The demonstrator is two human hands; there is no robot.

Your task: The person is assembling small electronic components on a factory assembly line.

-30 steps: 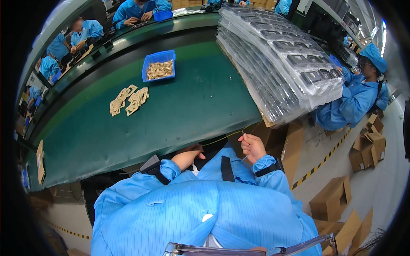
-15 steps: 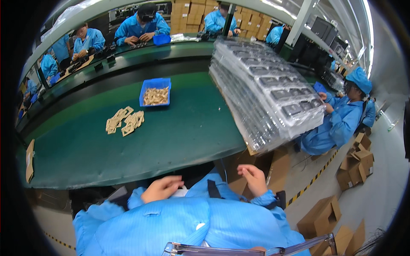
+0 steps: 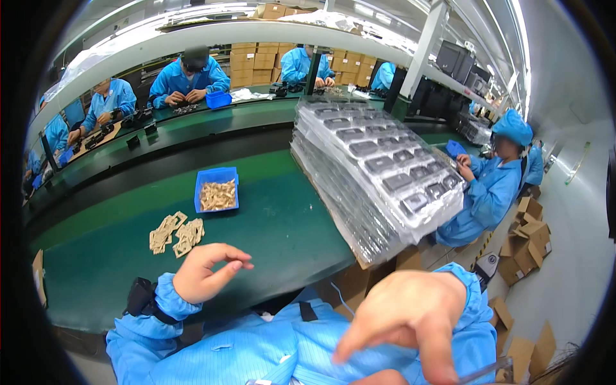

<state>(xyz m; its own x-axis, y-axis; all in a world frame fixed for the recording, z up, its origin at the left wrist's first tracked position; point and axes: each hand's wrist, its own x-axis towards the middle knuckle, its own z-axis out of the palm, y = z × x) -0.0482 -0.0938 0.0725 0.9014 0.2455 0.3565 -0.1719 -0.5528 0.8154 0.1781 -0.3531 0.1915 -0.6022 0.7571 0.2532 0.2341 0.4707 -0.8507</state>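
Mid-motion, you hold your left hand [image 3: 206, 273] over a smooth green bench [image 3: 273, 237], thumb and fingers softly curved with tips close together; whether they meet, you cannot tell from this angle. Just beyond it, flat tan pieces [image 3: 188, 237], matte and cut like small angular frames, lie overlapping in two loose heaps. Behind them stands your blue plastic bin [image 3: 217, 174], square-cornered and glossy, filled with a jumble of crinkled tan bits [image 3: 217, 196]. Your right hand [image 3: 410, 308] rises close to the lens, blurred, its fingers spread apart near the translucent glasses frame [image 3: 484, 373]. Finely striped blue cloth [image 3: 250, 353] covers your torso, and a black strap [image 3: 142, 298] circles your left cuff. To your right leans a tall stack of clear, shiny plastic trays [image 3: 359, 212], the top one's rectangular hollows bearing dark pieces [image 3: 396, 183]; beyond it sits a co-worker [image 3: 489, 189] in blue.
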